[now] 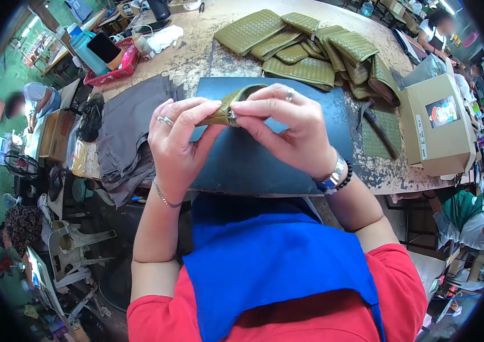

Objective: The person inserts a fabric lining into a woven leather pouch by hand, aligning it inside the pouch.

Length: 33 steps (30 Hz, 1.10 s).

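Note:
Raised over the dark board [242,165], an olive-green woven pouch [217,119] is pinched between my two hands. My left hand [180,134] grips its left side with thumb and fingertips. At the other side, my right hand [287,128] pinches the edge beside a small metal piece [231,114] that looks like a zipper end. Part of the pouch curves up behind my right fingers, and its far side is hidden. A pile of similar woven pouches [296,54] lies on the table beyond the board.
A hammer [380,126] rests on a green woven piece [376,142] to the right, beside a cardboard box [438,122]. Grey cloth [133,125] lies at left. Behind it stands a red basket [122,71] holding a bottle. Other people sit at both sides.

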Tool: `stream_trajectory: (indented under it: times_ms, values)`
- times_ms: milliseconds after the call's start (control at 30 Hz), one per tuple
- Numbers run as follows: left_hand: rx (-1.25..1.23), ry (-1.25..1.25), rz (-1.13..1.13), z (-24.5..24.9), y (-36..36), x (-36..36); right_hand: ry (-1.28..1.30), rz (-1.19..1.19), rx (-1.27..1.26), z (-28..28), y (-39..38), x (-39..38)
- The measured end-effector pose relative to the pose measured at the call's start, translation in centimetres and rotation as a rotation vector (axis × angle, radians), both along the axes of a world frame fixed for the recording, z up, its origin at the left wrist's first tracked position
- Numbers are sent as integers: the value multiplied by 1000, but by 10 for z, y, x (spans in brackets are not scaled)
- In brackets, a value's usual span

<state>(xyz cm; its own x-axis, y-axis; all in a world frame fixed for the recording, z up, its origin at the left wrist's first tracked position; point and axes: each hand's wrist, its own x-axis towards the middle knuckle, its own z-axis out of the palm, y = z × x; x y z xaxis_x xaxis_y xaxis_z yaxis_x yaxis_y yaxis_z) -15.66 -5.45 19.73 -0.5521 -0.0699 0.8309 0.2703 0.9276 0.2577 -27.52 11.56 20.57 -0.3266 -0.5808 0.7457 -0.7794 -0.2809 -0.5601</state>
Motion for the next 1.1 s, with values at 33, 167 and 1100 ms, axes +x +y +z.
stream_trajectory:
  times_ms: [33, 167, 1100]
  values:
    - [-88, -12, 41, -2, 0, 2, -271, 64, 69, -5, 3, 6]
    - [-245, -86, 129, -21, 5, 8, -951, 271, 294, -32, 10, -1]
    - [-216, -49, -13, -38, -11, 40, -873, 19, 362, -68, 12, 4]
